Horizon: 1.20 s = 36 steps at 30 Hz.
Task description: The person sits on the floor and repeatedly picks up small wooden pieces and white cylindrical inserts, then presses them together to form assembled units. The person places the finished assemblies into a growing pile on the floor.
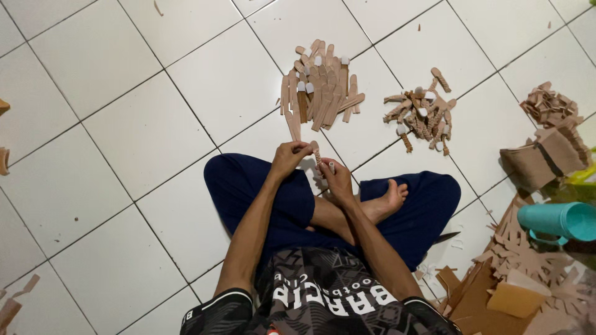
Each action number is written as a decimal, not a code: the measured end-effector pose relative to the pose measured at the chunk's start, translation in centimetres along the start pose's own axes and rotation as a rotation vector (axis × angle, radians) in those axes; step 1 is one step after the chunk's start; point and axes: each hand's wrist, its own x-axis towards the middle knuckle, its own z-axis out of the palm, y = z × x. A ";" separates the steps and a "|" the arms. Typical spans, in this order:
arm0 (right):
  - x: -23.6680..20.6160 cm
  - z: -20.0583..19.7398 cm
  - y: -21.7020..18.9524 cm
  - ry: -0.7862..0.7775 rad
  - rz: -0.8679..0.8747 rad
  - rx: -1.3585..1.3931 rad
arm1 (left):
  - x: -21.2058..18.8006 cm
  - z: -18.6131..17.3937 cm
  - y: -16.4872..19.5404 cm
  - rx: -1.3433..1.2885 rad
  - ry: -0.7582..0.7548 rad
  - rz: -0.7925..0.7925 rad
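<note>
We hold a narrow cardboard strip (316,155) pinched between our left hand (289,159) and right hand (337,180), seemingly wrapping or shaping it. Next calls for steady fingertip pressure; just beyond the grip lies the flat pile (320,87).

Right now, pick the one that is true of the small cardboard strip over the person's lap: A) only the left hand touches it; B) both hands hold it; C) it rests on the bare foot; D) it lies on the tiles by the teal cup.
B: the left hand and the right hand both pinch the cardboard strip above the crossed legs.
</note>
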 end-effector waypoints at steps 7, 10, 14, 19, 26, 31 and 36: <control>-0.3 -0.4 0.1 -0.013 -0.019 -0.045 | -0.1 0.4 -0.6 -0.115 0.031 0.061; -0.4 -0.2 0.9 0.011 -0.008 -0.087 | -0.3 0.7 -0.6 -0.202 0.027 0.073; -0.2 -1.1 1.4 0.132 -0.026 -0.162 | -0.4 0.9 -0.8 0.177 0.010 0.015; 1.5 -6.4 1.2 0.347 -0.043 0.462 | -0.2 1.1 -1.1 0.167 0.067 0.044; 0.8 -8.8 2.2 0.304 0.075 0.059 | 0.6 1.6 -1.7 0.294 0.081 0.088; 0.6 -6.5 1.8 0.225 0.086 -0.341 | 0.3 1.7 -2.1 0.364 0.165 0.151; 4.9 -6.4 -1.3 0.279 -0.304 -0.350 | 1.5 0.9 -0.8 0.516 0.363 0.287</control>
